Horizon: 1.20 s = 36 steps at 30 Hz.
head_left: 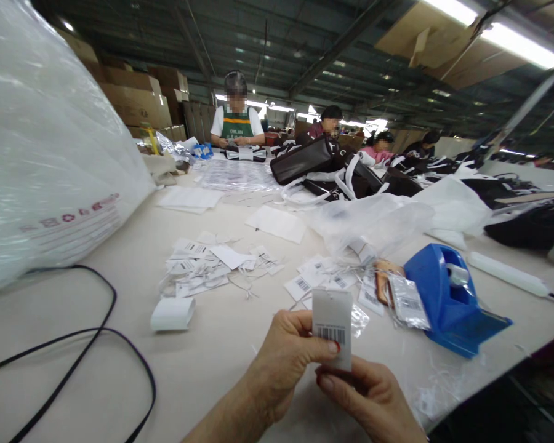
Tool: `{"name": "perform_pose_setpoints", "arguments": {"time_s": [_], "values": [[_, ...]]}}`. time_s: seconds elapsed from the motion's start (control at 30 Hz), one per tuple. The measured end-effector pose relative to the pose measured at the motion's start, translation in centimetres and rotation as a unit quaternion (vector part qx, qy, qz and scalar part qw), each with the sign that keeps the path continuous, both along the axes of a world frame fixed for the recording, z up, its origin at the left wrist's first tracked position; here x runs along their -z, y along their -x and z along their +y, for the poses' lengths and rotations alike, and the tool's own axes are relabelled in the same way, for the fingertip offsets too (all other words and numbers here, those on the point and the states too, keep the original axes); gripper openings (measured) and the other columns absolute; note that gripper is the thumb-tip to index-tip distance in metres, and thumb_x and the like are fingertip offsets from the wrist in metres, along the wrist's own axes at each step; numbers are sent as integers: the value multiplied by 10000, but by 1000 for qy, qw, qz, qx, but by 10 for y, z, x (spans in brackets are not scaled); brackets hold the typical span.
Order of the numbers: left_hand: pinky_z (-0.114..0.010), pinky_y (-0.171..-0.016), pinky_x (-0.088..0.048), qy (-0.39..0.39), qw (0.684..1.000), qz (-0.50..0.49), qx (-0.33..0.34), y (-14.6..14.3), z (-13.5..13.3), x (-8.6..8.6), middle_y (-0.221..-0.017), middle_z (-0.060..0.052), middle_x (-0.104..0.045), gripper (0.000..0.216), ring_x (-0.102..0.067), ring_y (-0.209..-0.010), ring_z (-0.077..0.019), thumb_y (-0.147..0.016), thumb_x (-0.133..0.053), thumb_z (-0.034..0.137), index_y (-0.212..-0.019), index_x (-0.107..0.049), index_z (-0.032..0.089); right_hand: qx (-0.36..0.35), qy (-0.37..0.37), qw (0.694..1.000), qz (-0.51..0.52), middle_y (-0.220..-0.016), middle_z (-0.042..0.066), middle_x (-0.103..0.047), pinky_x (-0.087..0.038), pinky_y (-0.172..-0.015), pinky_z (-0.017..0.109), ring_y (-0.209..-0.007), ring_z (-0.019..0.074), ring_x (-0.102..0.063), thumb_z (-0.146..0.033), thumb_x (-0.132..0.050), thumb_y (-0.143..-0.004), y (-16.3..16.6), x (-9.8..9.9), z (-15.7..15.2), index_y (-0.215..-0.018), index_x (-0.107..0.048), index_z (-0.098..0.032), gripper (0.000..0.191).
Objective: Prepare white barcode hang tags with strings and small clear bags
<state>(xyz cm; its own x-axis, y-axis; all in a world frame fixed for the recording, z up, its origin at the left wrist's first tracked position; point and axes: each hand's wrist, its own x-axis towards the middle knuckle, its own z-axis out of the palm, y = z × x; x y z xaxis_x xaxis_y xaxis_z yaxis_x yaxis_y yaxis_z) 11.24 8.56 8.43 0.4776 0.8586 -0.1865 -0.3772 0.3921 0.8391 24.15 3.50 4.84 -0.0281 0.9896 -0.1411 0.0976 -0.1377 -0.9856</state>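
Both of my hands hold one white barcode tag (332,326) upright near the table's front edge. My left hand (284,363) pinches the tag's lower left side with the thumb pressed on the barcode. My right hand (369,394) grips its bottom edge from below, fingers curled. Behind the tag lie more loose barcode tags (321,280) with strings, and a second heap of tags (212,264) lies further left on the table (120,344).
A blue tape dispenser (447,301) stands right of my hands, small foil packets (406,301) beside it. A label roll (173,314), black cable (96,344) and large clear plastic bag (41,141) lie left. Dark bags (314,163) and seated co-workers (237,120) fill the far side.
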Motion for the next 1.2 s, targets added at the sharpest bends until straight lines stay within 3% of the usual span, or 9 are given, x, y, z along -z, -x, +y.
{"name": "perform_pose_setpoints", "arguments": {"time_s": [0.17, 0.67, 1.0, 1.2], "values": [[-248, -590, -316, 8, 1000, 4, 0, -1, -1, 0, -521, 11, -544, 97, -418, -546, -99, -525, -614, 90, -600, -675, 98, 12, 20, 999, 43, -640, -1, -651, -421, -654, 277, -673, 193, -562, -383, -675, -665, 5, 2, 0, -682, -691, -191, 193], [-244, -572, -312, 21, 1000, 1, 4, 0, -2, 1, -518, 10, -544, 94, -420, -540, -100, -521, -612, 89, -591, -673, 103, 7, 3, 1000, -3, -608, 3, -648, -431, -591, 294, -610, 196, -558, -388, -654, -680, 5, -4, 1, -713, -726, -180, 223], [-260, -570, -320, 12, 1000, 11, 7, -1, -3, -2, -513, 14, -521, 66, -442, -539, -116, -534, -580, 90, -567, -630, 117, -17, -18, 1000, 0, -726, 6, -706, -458, -709, 307, -752, 227, -610, -345, -668, -697, -4, -5, 3, -843, -745, -238, 196], [-262, -557, -314, 23, 999, 22, -10, -2, -3, -1, -496, 18, -500, 54, -425, -519, -109, -535, -572, 98, -547, -622, 114, 39, -23, 999, 11, -674, 15, -684, -466, -669, 301, -708, 226, -604, -382, -682, -671, 1, -5, 2, -780, -746, -196, 224]]}}
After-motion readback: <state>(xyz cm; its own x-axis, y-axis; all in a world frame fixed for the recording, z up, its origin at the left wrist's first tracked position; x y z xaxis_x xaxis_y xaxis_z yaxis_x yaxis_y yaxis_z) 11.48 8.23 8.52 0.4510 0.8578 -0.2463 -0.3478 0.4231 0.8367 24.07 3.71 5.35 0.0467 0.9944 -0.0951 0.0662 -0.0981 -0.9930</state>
